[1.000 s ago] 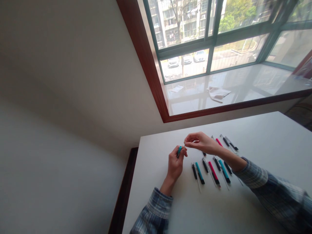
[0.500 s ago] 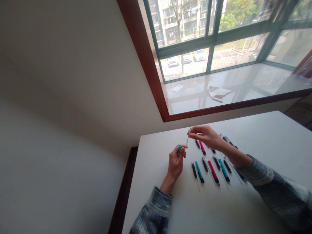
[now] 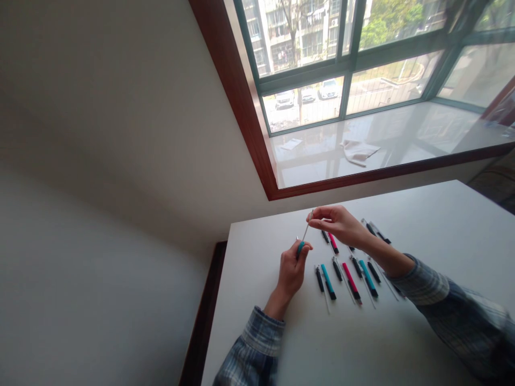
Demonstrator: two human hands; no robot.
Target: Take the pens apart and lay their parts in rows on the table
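My left hand [image 3: 292,269] is closed around a teal pen barrel [image 3: 300,246], with its open end showing above the thumb. A small silvery bit, too small to name, sticks up beside it. Between the fingertips of my right hand [image 3: 337,224] is a thin pale pen refill [image 3: 306,229], slanting down. Its lower end meets the top of the teal barrel; how far inside it reaches, I cannot tell. Close by on the table lie a teal barrel [image 3: 327,279], a pink barrel [image 3: 351,279] and another teal barrel [image 3: 367,276], among black grips and loose refills.
These parts lie in rows on a white table [image 3: 257,332]. Farther back are another pink barrel [image 3: 333,243] and black pieces [image 3: 378,231], partly behind my right arm. Beyond the table's far edge, a windowsill [image 3: 314,166] holds a crumpled cloth [image 3: 358,153].
The teal barrel has tilted and shifted right in my left hand, so its top now meets the refill's lower end. My right hand has moved slightly left with the refill.
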